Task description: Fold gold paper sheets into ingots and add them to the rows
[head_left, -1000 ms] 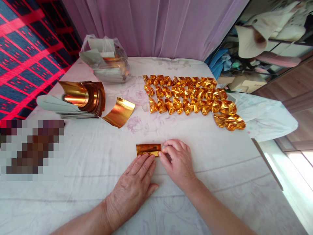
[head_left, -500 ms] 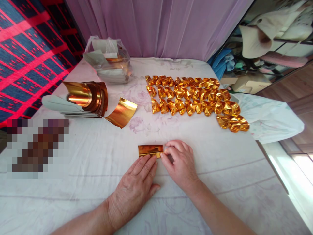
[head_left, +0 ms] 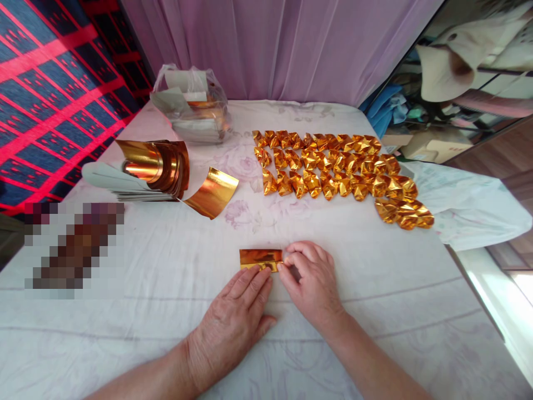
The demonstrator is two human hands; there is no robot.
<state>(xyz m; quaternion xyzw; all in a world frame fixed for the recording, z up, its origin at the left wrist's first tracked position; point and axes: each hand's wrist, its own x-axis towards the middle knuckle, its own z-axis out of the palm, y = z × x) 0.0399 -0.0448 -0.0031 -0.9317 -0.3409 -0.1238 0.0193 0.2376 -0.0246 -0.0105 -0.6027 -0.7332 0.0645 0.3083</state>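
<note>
Folding a gold strip [head_left: 260, 258] flat on the worktop [head_left: 166, 289], left hand [head_left: 233, 325] pressing its near edge with open fingers, right hand [head_left: 312, 283] pinching its right end; next probably creasing that end over

Both forearms reach in from below, converging toward the middle. The left hand [head_left: 233, 322] lies palm down, fingers stretched flat and close together, thumb out to the side. The right hand [head_left: 312, 280] is curled, its fingertips apparently pinched together beside the left fingertips.
</note>
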